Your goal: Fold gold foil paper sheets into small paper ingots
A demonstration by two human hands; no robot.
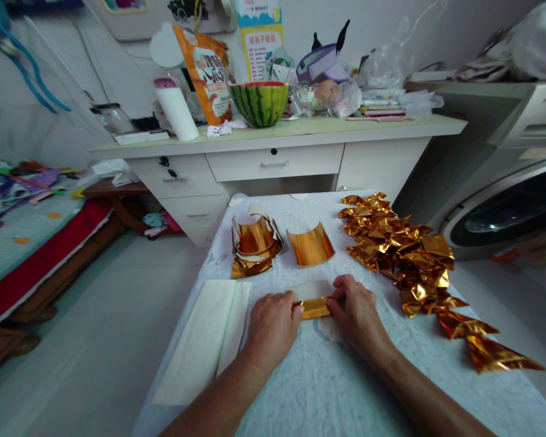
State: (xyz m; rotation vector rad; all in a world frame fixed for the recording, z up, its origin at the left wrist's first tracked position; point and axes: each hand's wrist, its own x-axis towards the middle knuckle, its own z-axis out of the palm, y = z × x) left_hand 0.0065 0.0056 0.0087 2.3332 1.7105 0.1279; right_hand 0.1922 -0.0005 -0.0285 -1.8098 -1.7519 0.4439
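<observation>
A narrow strip of folded gold foil paper (315, 308) lies across the table in front of me, on a pale sheet (310, 290). My left hand (273, 318) pinches its left end with thumb and curled fingers. At the other end, my right hand (355, 306) grips the strip between thumb and fingers. Just beyond it rests a curved gold foil sheet (311, 245). Left of that is a stack of curled gold foil sheets (255, 240). Several twisted gold foil pieces (400, 249) form a long heap on the right. White paper sheets (198, 340) lie beside my left forearm.
The cloth-covered table (359, 388) meets a white cabinet (277, 161) at its far end. On the cabinet stand a watermelon half (260, 103), an orange pouch (207, 76) and a white paper roll (177, 110). A washing machine (519, 152) is at right, a bed (40, 230) at left.
</observation>
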